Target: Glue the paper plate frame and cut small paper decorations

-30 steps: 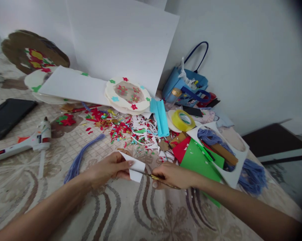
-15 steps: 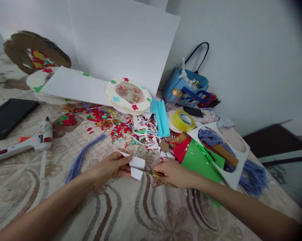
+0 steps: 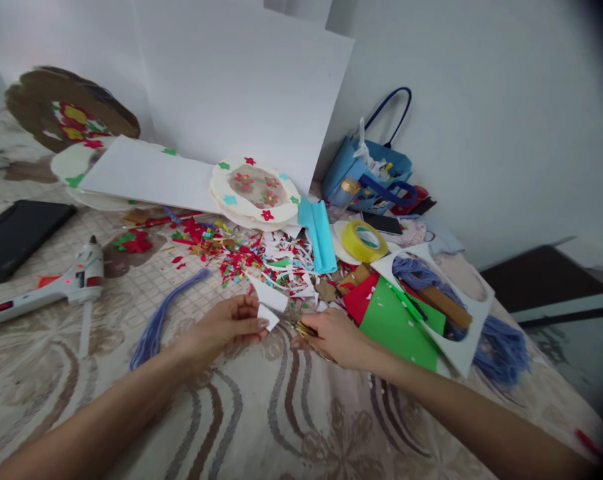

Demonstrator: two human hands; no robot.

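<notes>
My left hand (image 3: 234,323) pinches a small piece of white paper (image 3: 268,317) between thumb and fingers. A second white paper piece (image 3: 270,295) lies just above it, close to the fingertips; whether the two still join I cannot tell. Gold-handled scissors (image 3: 306,331) are in my right hand (image 3: 334,337), their blades pointing left toward the paper. Beyond both hands spreads a heap of red, white, blue and green paper scraps (image 3: 281,260).
A glue gun (image 3: 81,277) and a dark tablet (image 3: 24,233) lie left, near blue yarn (image 3: 159,320). Rightward are yellow tape (image 3: 364,241), green sheets (image 3: 399,320) and a white cut-out frame (image 3: 461,357). Decorated plates (image 3: 254,193) and a blue bag (image 3: 366,167) stand behind.
The white paper has tilted and opened into two parts, the upper one now higher and toward the scraps. My right hand with the scissors has shifted slightly left and up.
</notes>
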